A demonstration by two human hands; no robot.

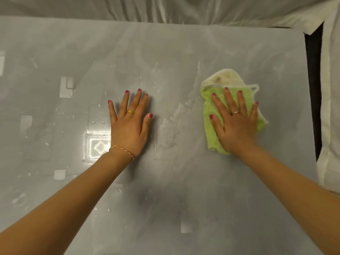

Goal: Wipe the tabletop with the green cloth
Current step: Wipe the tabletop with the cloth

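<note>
Two hands lie flat on the grey surface [165,52] as we look down at it. Our right hand [236,124] presses on the green cloth [209,115], fingers [228,96] spread wide and lying flat over the fabric rather than gripping it. A pale cream part of the cloth shows beyond the fingertips, on the side away from us. Our left hand [129,124] rests palm down on the bare surface, well apart from the cloth, its fingers fanned out and holding nothing. Between the cloth and the left hand runs a whitish streak of foam or wet smear [173,122]. Beyond the left hand, farther from the cloth, small water drops [99,122] bead on the surface. A gold ring [130,112] sits on the left hand and a braided bracelet [122,150] circles its wrist.
</note>
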